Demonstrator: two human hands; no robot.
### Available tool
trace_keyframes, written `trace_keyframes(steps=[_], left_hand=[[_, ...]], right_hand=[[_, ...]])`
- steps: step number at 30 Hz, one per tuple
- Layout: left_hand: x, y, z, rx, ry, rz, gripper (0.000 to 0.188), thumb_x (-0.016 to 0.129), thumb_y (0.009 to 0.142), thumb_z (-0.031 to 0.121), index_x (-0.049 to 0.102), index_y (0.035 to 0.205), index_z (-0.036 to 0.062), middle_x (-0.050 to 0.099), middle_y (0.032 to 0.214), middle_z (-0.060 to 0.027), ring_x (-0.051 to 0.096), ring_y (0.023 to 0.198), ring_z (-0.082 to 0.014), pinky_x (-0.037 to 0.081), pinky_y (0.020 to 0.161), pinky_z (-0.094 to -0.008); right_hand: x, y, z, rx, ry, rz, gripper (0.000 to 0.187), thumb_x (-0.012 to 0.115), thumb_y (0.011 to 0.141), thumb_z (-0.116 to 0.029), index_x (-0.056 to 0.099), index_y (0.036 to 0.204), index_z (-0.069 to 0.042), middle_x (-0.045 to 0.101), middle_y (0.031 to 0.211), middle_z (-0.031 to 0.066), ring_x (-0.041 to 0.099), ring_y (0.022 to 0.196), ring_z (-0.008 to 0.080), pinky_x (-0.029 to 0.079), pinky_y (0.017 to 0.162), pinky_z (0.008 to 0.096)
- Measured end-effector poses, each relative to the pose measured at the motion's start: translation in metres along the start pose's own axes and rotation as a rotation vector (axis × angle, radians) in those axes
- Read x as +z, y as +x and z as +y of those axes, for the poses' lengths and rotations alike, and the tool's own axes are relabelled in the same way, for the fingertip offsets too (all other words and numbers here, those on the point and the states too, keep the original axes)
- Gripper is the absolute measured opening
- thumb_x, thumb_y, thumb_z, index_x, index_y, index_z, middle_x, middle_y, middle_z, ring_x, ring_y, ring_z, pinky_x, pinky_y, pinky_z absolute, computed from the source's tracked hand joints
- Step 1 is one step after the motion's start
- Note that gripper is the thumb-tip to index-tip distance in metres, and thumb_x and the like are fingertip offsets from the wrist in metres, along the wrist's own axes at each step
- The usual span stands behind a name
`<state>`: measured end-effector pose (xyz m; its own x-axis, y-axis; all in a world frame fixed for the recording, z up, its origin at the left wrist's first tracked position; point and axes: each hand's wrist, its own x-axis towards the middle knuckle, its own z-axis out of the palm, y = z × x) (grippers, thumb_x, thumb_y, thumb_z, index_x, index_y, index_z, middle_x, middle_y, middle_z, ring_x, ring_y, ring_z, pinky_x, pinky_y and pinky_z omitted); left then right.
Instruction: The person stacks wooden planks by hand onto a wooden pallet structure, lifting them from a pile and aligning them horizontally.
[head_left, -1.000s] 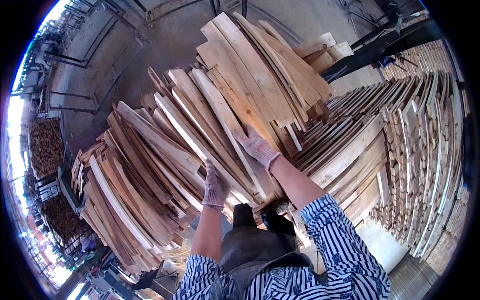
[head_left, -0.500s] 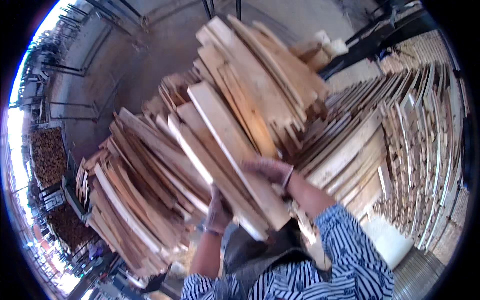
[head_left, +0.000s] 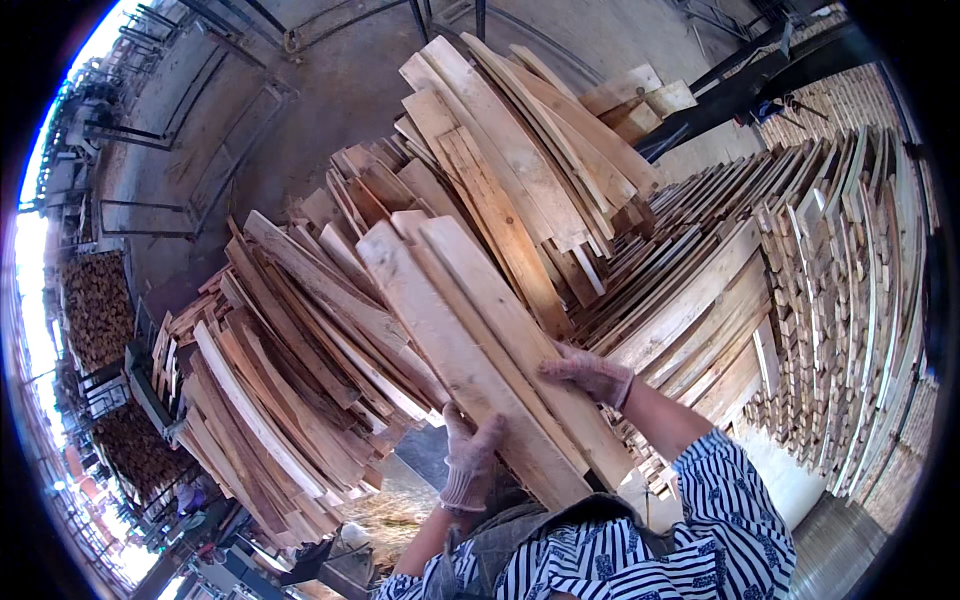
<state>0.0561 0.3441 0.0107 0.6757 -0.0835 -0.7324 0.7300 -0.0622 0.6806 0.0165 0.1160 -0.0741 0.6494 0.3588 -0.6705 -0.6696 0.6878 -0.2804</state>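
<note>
— How many boards is the person holding?

— Two that I can count: two long pale planks (head_left: 470, 340) lying side by side, tilted up and away from the person's chest. There may be a third beneath; the edges do not show clearly enough to tell.

— And the hands?

— Two, both in thin light gloves. The left hand (head_left: 468, 458) is cupped under the near left edge of the planks, fingers wrapped upward. The right hand (head_left: 590, 372) lies flat over the right edge, fingers spread and pressing down. Both are grasping the planks.

— What surrounds them?

— Three heaps of timber: a loose pile of darker slats (head_left: 290, 400) on the left, a raised pile of pale boards (head_left: 520, 150) behind the held planks, and an orderly stack of stickered boards (head_left: 840, 290) on the right. Far left stand two stacks of short logs (head_left: 95, 305). The person's striped sleeve (head_left: 730, 510) fills the lower right.

— What changed from half a second before?

— The planks have come closer to the body and sit lower, and the left hand has moved from beneath them to their near edge.
</note>
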Motion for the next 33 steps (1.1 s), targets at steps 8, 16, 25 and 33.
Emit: trace_keyframes(steps=[8, 16, 25, 33], left_hand=[[-0.024, 0.045, 0.011, -0.289, -0.365, -0.216, 0.053, 0.069, 0.095, 0.039, 0.055, 0.135, 0.0064, 0.067, 0.117, -0.0092, 0.068, 0.103, -0.0229, 0.058, 0.094, -0.0396], [0.002, -0.017, 0.098, 0.147, -0.002, -0.336, 0.050, 0.069, 0.091, 0.028, 0.052, 0.133, 0.0055, 0.061, 0.109, -0.0074, 0.061, 0.102, -0.0216, 0.053, 0.093, -0.0404], [0.112, -0.004, 0.116, 0.191, 0.204, -0.739, 0.074, 0.080, 0.066, 0.012, 0.052, 0.134, 0.0001, 0.059, 0.125, -0.0147, 0.059, 0.114, -0.0255, 0.055, 0.094, -0.0391], [0.237, 0.004, 0.072, 0.377, 0.342, -1.191, 0.077, 0.094, 0.062, 0.005, 0.058, 0.130, 0.0021, 0.067, 0.119, -0.0114, 0.066, 0.104, -0.0246, 0.057, 0.095, -0.0398]], right_hand=[[0.041, -0.017, -0.005, -0.149, -0.021, 0.040, 0.089, 0.082, 0.088, -0.021, 0.027, 0.157, -0.007, 0.058, 0.137, 0.0107, 0.060, 0.121, 0.0197, 0.054, 0.101, 0.0358], [0.072, -0.113, -0.056, -0.586, -0.509, 0.091, 0.099, 0.088, 0.081, -0.030, 0.030, 0.156, -0.001, 0.064, 0.127, 0.0128, 0.058, 0.116, 0.0161, 0.050, 0.099, 0.0317], [0.066, -0.194, -0.058, -0.702, 0.103, -0.051, 0.098, 0.094, 0.067, -0.010, 0.038, 0.147, -0.005, 0.063, 0.133, 0.0104, 0.059, 0.123, 0.0211, 0.054, 0.102, 0.0388], [0.002, -0.257, -0.021, -1.207, -0.625, 0.824, 0.108, 0.096, 0.070, -0.024, 0.031, 0.154, -0.003, 0.056, 0.142, 0.0136, 0.050, 0.133, 0.0202, 0.048, 0.108, 0.0372]])
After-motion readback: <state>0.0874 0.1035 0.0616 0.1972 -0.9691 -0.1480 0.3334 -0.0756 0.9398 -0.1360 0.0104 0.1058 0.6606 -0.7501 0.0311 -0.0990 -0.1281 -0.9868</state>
